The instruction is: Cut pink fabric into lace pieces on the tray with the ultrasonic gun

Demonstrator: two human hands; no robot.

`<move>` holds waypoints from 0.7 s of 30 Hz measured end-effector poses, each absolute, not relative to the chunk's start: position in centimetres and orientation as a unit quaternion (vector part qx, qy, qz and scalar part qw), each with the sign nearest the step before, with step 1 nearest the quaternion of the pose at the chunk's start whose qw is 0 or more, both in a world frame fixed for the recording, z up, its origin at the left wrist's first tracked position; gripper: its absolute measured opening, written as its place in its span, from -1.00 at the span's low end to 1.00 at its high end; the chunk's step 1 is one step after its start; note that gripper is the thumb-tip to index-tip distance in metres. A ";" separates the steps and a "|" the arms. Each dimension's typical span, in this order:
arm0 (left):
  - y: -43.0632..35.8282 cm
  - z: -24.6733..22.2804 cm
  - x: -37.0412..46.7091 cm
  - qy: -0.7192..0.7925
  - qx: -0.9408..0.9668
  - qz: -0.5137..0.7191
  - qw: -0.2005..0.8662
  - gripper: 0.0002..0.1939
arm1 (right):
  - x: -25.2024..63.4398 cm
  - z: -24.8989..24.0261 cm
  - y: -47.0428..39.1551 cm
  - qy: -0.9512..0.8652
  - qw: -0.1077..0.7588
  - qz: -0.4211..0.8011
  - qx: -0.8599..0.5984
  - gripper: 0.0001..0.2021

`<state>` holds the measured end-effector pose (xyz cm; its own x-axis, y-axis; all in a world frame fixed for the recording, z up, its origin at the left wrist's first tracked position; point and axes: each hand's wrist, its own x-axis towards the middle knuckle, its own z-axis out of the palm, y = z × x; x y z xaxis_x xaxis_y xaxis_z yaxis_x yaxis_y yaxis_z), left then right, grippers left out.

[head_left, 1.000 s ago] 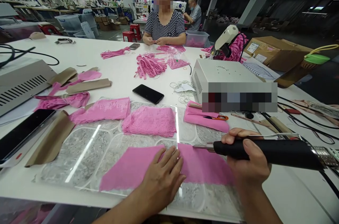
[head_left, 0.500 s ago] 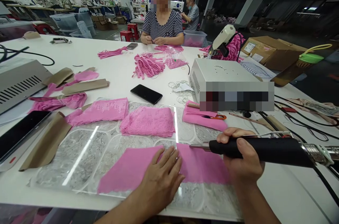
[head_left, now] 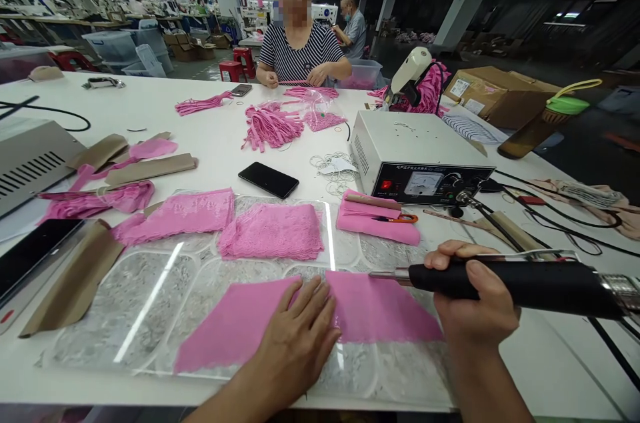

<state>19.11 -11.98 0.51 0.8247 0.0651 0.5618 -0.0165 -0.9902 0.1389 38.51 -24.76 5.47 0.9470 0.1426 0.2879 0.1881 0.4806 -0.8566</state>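
My left hand [head_left: 305, 323] lies flat with fingers outstretched on a cut piece of pink fabric [head_left: 230, 319], its fingertips by the edge of a second pink fabric piece [head_left: 370, 309]. My right hand [head_left: 475, 296] is wrapped round the black grip of a handheld ultrasonic welder [head_left: 530, 286]. The welder's thin metal tip points left, at the top edge of the second piece; whether it touches the cloth I cannot tell. Beneath both pieces is a clear, marbled plastic mat [head_left: 140, 303]. Folded pink lace [head_left: 273, 231] sits just beyond them.
A metal control box [head_left: 425, 143] with a dial stands at the back right, cables beside it. A phone [head_left: 269, 180], orange-handled snips [head_left: 400, 218] on rolled pink cloth and brown card [head_left: 70, 276] lie around the mat. A person in a striped top [head_left: 305, 53] sits opposite, handling a pink strip.
My right hand and the welder have moved right, the tip sliding along near the fabric's top edge. My left hand stays on the fabric. The person opposite has spread their hands apart.
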 end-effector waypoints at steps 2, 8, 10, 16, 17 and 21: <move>-11.9 0.5 19.1 0.012 0.952 0.297 0.069 -0.74 | 38.4 5.3 -24.7 -0.174 0.842 -0.005 -0.511 -0.91; -11.8 0.3 19.0 0.005 0.953 0.295 0.072 -0.73 | 38.2 5.3 -24.5 -0.199 0.831 -0.010 -0.520 -0.91; -11.8 0.3 19.1 0.004 0.952 0.297 0.070 -0.72 | 38.4 5.7 -24.6 -0.188 0.836 -0.017 -0.515 -0.91; -11.7 0.2 19.0 0.006 0.952 0.299 0.069 -0.71 | 39.7 6.6 -25.9 -0.133 0.848 -0.080 -0.506 -0.93; -11.7 0.2 19.0 0.006 0.952 0.298 0.069 -0.71 | 39.8 6.5 -26.0 -0.131 0.846 -0.084 -0.511 -0.93; -11.7 0.3 19.1 0.002 0.953 0.296 0.067 -0.72 | 39.8 6.2 -26.1 -0.137 0.837 -0.084 -0.522 -0.92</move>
<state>19.05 -11.69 0.27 0.8249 0.0429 0.5636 -0.0363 -0.9910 0.1287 39.76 -26.07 6.20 0.9484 0.0032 0.3171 0.2834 0.4403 -0.8519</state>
